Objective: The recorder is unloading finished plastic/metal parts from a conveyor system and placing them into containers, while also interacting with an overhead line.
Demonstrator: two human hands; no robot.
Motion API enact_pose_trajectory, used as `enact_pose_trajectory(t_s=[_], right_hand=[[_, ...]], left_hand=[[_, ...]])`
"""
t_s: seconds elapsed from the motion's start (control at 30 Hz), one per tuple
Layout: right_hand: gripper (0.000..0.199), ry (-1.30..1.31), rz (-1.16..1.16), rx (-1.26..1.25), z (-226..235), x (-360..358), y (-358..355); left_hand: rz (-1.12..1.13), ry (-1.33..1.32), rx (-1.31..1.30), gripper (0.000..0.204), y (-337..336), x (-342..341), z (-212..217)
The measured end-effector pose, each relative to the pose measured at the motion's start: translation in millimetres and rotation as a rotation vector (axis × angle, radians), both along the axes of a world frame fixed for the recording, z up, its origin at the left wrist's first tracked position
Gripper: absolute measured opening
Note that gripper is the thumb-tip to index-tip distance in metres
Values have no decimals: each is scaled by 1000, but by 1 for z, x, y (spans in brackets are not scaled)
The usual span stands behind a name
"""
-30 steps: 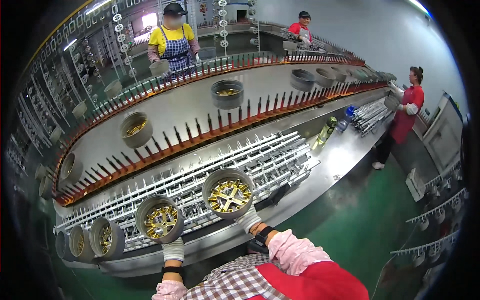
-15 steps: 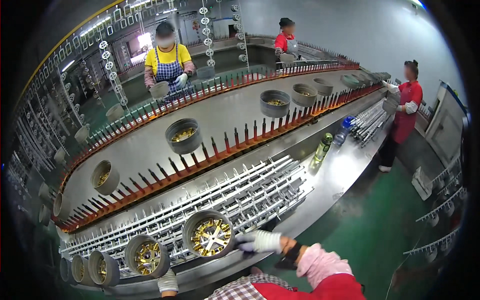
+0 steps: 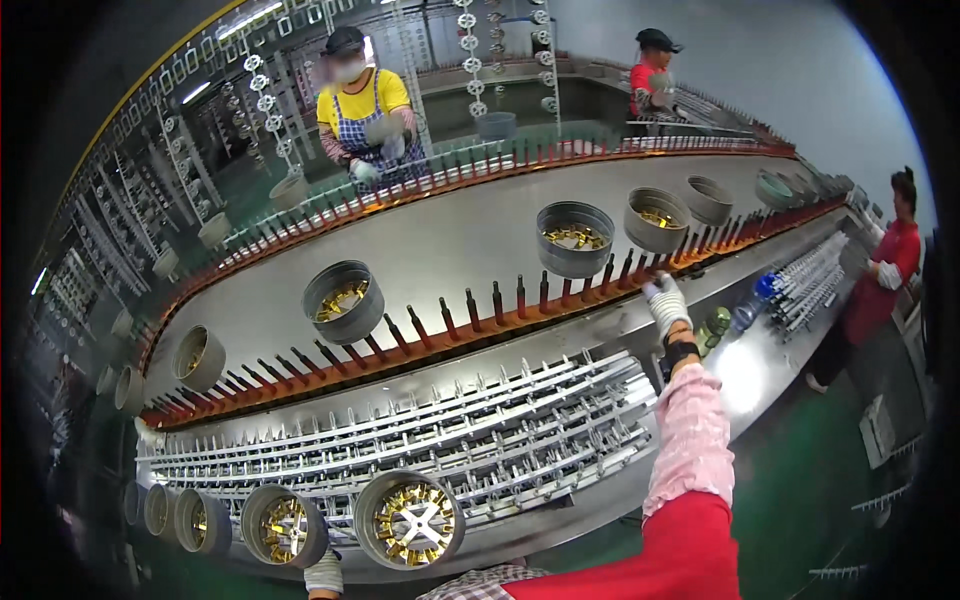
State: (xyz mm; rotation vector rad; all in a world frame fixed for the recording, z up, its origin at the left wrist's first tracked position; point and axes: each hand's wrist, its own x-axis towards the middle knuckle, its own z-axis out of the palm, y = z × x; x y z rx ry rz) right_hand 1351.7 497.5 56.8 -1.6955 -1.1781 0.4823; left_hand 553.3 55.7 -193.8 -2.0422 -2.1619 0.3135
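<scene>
My right hand (image 3: 667, 305), in a white knit glove, is stretched out to the conveyor's near edge with its fingers extended, beside the row of dark-tipped red spindles (image 3: 543, 289). It looks open, with nothing visible in it. Low in the view, my left hand (image 3: 324, 573), also gloved, is beneath a grey round tub (image 3: 316, 522) with gold pieces inside. The tub hides its fingers. Just right of that tub stands a larger-looking grey tub (image 3: 402, 480), showing gold pieces around a pale cross-shaped part.
Silver metal racks (image 3: 400, 430) lie along the bench. More grey tubs ride on the steel conveyor (image 3: 455, 235). A green bottle (image 3: 712, 330) and a blue-capped bottle (image 3: 750, 310) stand at right. Co-workers (image 3: 372, 120) stand around the line.
My right hand has moved from beside the near tub, up and forward to the spindle row. The view has shifted. My left hand stays low by the tubs.
</scene>
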Motion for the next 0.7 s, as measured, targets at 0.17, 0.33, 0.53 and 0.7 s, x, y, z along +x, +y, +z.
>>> enact_pose_trajectory(t_s=[0.17, 0.33, 0.53, 0.7], right_hand=[[49, 64, -61, 51, -19, 1, 73], [45, -1152, 177, -361, -2, -31, 99], [19, -898, -227, 242, -20, -59, 96], [30, -1437, -210, 40, 38, -96, 72]], left_hand=[[148, -72, 78, 21, 1, 45, 53], [369, -399, -48, 27, 34, 103, 151], [504, -425, -253, 38, 46, 123, 187], [448, -294, -320, 44, 44, 114, 178]])
